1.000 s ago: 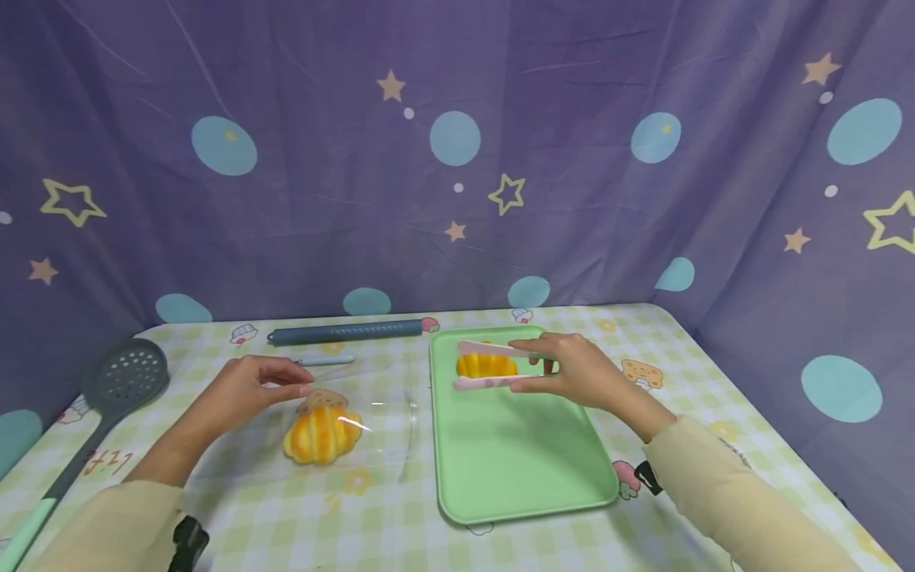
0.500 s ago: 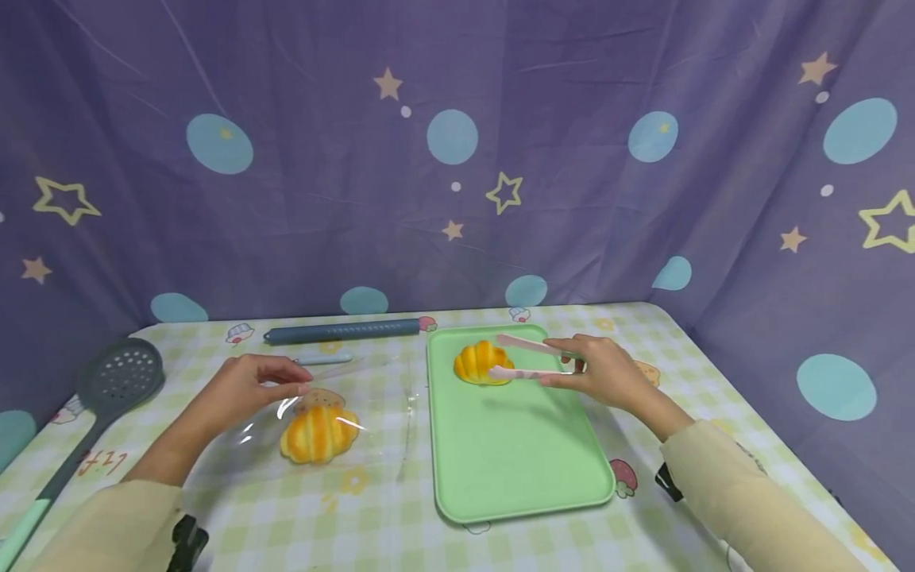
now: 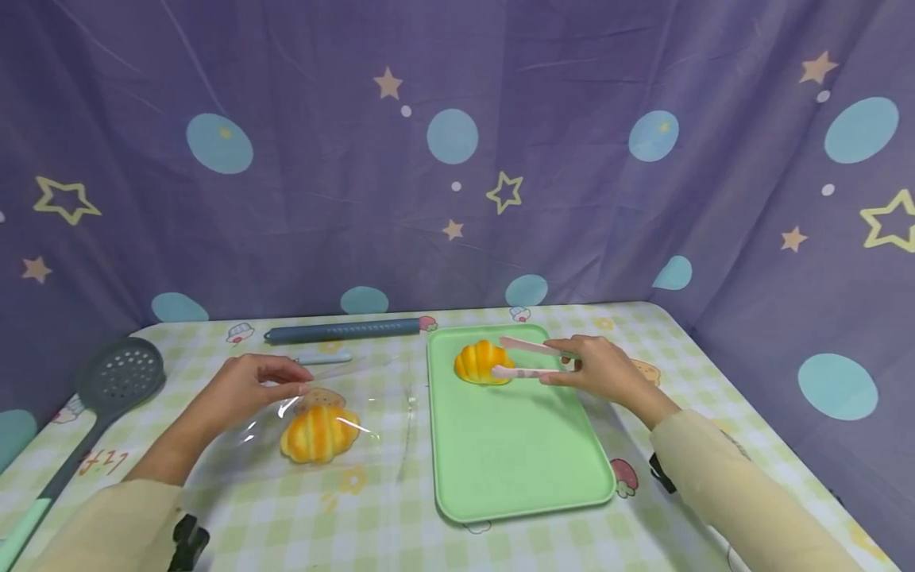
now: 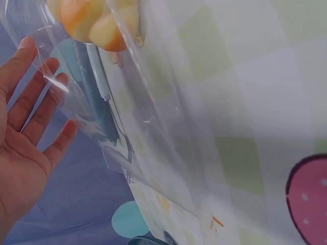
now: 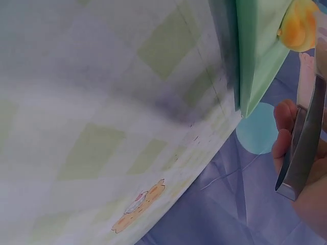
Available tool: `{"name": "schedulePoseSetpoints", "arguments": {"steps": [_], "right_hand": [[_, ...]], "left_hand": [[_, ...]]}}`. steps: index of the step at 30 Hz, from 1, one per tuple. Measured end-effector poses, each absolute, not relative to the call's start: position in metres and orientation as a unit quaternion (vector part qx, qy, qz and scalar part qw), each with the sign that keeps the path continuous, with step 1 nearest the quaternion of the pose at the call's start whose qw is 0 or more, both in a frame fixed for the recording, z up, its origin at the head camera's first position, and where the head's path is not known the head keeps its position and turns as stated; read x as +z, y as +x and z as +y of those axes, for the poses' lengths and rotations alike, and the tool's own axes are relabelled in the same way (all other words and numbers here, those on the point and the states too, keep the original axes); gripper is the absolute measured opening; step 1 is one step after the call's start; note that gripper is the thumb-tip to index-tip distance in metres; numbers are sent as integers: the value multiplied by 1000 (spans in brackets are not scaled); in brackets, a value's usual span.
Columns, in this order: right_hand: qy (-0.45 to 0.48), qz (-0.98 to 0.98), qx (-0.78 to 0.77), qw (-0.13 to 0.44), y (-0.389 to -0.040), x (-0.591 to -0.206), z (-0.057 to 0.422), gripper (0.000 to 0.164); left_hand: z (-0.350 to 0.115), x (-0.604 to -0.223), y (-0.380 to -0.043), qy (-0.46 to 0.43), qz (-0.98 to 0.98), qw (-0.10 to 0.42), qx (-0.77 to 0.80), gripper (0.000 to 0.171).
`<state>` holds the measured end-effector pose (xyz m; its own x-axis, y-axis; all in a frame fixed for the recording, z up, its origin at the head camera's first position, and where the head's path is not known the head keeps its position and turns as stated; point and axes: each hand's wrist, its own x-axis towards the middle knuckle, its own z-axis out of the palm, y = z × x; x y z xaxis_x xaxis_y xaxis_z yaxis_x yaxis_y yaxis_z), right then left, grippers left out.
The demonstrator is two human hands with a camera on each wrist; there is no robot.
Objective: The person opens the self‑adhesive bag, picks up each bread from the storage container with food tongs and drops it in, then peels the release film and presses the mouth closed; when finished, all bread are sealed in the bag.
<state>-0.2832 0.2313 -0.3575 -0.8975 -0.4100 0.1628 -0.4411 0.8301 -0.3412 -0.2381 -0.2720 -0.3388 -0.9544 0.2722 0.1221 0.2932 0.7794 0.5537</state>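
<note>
With thumb and fingertips, my left hand (image 3: pixel 250 385) pinches the edge of a clear plastic bag (image 3: pixel 386 421). A croissant (image 3: pixel 320 434) lies on the left of the table, seen through the bag's film. My right hand (image 3: pixel 604 369) grips tongs (image 3: pixel 529 372) with pink tips and a metal bend (image 5: pixel 306 148). The tong arms stand apart. A second croissant (image 3: pixel 480 363) rests on the green tray (image 3: pixel 522 453), near its far left corner. The lower tong tip overlaps that croissant's right side in the head view; whether they touch I cannot tell.
A dark skimmer (image 3: pixel 121 373) with a mint handle lies at the left edge. Along the back is a dark blue stick-shaped thing (image 3: pixel 343 330). A fork (image 4: pixel 99 74) with a pale handle lies behind the bag. A checked cloth (image 3: pixel 272 524) covers the table.
The tongs, first around the croissant on the tray, have drawn back to the right, leaving it on the tray. My left hand keeps its place at the bag.
</note>
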Motion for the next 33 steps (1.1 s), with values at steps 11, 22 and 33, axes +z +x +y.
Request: {"name": "schedulePoseSetpoints", "arguments": {"steps": [11, 22, 33], "right_hand": [[222, -963, 151, -18, -296, -356, 221, 64], [221, -961, 162, -15, -299, -356, 218, 59], [220, -963, 153, 30, -297, -353, 211, 43]], "left_hand": [[-272, -339, -237, -147, -941, 12, -304, 21], [-272, -338, -237, -145, -940, 5, -308, 22], [-271, -338, -238, -145, -943, 11, -299, 20]]}}
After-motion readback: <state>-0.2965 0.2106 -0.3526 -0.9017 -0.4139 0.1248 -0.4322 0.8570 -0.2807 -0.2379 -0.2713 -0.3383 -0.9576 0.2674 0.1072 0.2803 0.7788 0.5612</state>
